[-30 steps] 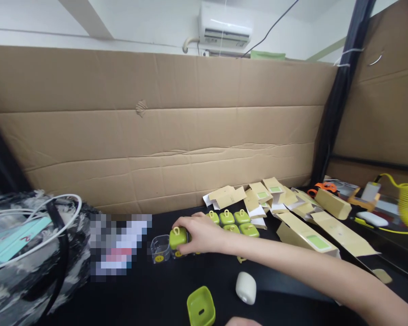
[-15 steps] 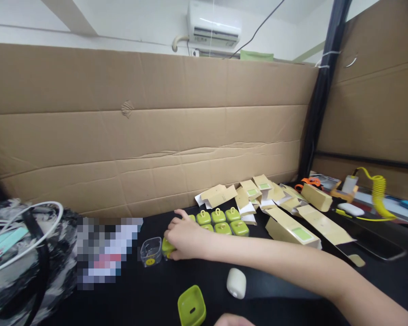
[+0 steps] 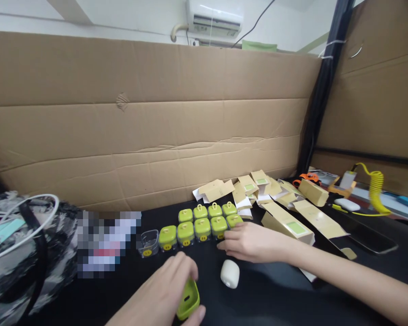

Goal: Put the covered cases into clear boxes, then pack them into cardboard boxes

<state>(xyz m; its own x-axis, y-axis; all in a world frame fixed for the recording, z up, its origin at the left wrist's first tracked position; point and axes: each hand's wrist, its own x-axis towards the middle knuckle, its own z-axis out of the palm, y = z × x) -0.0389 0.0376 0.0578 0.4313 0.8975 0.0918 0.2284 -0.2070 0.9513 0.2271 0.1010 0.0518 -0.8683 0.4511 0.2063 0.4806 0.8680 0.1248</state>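
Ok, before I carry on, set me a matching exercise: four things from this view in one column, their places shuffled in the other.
Things
1. loose green lid
2. uncovered clear container
3. white rounded block
4. yellow coiled cord

Places
A. near the right edge of the view
B. left end of the front row of containers
C. at the left hand
D. on the black table, just nearer the camera than the right hand

Pairs: 1-C, 2-B, 3-D, 4-A
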